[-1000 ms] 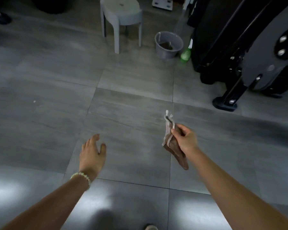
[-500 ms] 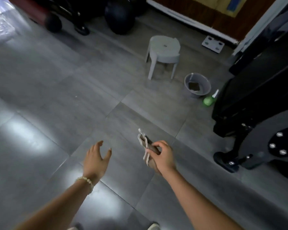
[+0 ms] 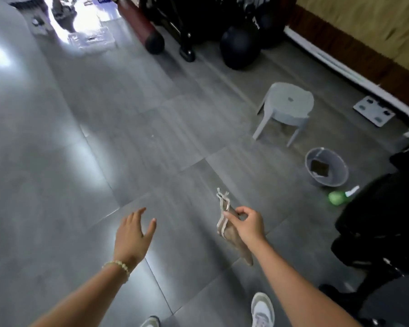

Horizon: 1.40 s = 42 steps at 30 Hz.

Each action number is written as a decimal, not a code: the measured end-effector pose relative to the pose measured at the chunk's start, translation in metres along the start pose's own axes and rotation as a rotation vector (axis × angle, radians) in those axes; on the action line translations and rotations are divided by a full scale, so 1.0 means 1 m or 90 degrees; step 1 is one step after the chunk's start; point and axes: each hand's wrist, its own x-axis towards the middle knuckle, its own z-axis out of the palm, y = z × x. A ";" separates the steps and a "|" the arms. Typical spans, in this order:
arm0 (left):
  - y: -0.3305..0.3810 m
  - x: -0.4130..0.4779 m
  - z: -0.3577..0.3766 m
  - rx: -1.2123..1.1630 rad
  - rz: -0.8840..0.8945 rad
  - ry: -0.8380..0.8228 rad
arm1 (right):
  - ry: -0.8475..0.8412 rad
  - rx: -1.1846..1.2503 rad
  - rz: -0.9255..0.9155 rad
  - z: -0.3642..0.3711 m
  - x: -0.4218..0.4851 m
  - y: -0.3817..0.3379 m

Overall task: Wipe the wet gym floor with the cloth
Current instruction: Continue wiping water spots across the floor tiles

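Observation:
My right hand [image 3: 247, 226] pinches a brown cloth [image 3: 232, 234] with a pale edge, and the cloth hangs down in the air above the grey tiled gym floor [image 3: 132, 147]. To the left of it, my left hand [image 3: 132, 234] is held out with fingers spread and holds nothing; a bead bracelet sits on its wrist. Light glare lies on the tiles at the left. I cannot tell where the floor is wet.
A grey plastic stool [image 3: 286, 108] stands ahead on the right, with a grey bucket [image 3: 326, 169] holding a dark rag and a green spray bottle [image 3: 340, 195] nearer me. A black gym machine [image 3: 376, 232] fills the right side. Dark balls [image 3: 240, 47] and a punching bag [image 3: 141, 25] lie far back. My shoes [image 3: 262, 310] show below.
The view has swung left and up, so the stool and bucket now sit further right. Both hands keep their poses; the right still holds the cloth.

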 end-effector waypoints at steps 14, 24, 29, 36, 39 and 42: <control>-0.053 -0.002 0.275 0.056 -0.141 0.007 | -0.075 -0.149 -0.105 0.008 0.169 0.228; -0.201 0.051 0.444 0.195 -0.104 0.014 | -0.038 -0.389 -0.272 0.077 0.289 0.399; -0.249 0.077 0.481 0.212 -0.044 0.039 | -0.142 -0.591 -0.261 0.098 0.311 0.488; -0.290 0.080 0.502 0.137 -0.060 0.144 | 0.056 -0.499 -0.080 0.167 0.316 0.501; -0.297 0.057 0.509 0.075 -0.107 0.196 | 0.041 -0.481 -0.200 0.243 0.279 0.485; -0.293 0.044 0.521 0.035 -0.134 0.220 | -0.097 -0.501 -0.497 0.322 0.200 0.484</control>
